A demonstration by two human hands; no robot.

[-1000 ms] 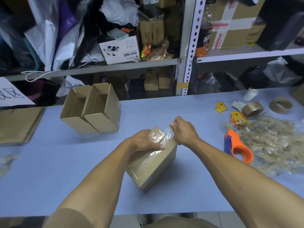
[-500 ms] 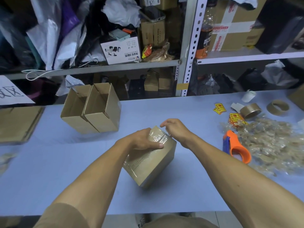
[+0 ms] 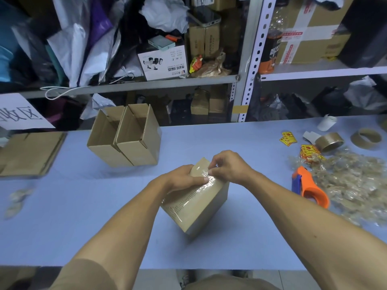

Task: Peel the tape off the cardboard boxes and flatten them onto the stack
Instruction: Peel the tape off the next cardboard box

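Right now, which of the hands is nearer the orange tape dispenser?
Right. The right hand pinches tape on the box, on the side toward the orange tape dispenser; the left hand grips the box's far side.

One camera is looking out from the person's head, facing forward and down across the worktop. It is sitting close above both forearms, which are reaching in from the near edge. Its wide angle is bending the far edge and taking in the shelves rising behind it, plus the worktop's left and right ends. No second view is sharing the scene.
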